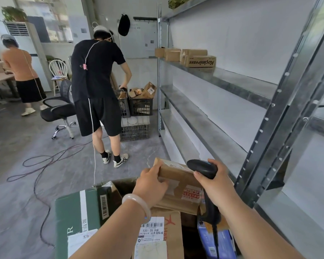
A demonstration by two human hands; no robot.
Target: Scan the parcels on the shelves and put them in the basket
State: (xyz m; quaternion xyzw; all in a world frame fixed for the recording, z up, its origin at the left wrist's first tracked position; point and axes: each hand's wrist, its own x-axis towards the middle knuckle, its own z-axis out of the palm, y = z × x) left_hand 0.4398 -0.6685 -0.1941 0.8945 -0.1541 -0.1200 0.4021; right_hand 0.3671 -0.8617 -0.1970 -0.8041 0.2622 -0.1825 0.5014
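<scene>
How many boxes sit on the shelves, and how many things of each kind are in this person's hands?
Brown cardboard boxes on the grey metal shelf: 4
Brown cardboard parcel gripped by the left hand: 1
Black handheld barcode scanner gripped by the right hand: 1
Total: 6

Left hand point(150, 185) and right hand point(217, 186) extended forward, both gripping.
</scene>
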